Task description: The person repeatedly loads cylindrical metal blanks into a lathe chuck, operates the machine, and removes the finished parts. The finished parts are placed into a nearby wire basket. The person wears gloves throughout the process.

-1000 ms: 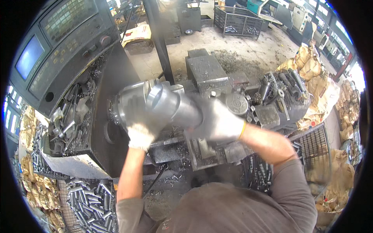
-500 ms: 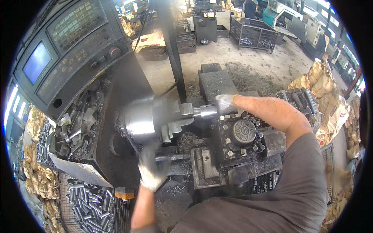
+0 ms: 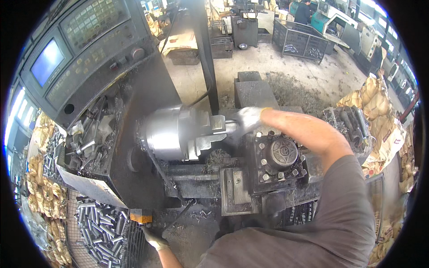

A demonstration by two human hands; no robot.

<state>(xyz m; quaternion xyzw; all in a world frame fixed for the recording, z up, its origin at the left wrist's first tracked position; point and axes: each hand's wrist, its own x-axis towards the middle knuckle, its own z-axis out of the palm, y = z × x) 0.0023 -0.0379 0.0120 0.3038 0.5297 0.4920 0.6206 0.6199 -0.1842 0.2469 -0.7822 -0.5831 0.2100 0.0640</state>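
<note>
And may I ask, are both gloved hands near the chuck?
No, the right hand is near the chuck, but the left hand is lower down, near the orange block.

Mach. wkshp, lathe chuck (image 3: pixel 164 137), ctrl panel (image 3: pixel 84 56)

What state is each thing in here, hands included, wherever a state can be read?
Chuck: exposed; turning or still, unclear
Right hand: gloved, at the chuck's front; grip unclear
Left hand: gloved, held low, near the orange block; grip unclear
Screen: lit
Steel cylinders: heaped loosely
Tool post: grimy
Mesh crate: upright, holding metal pieces
Paper sacks: crumpled
</note>
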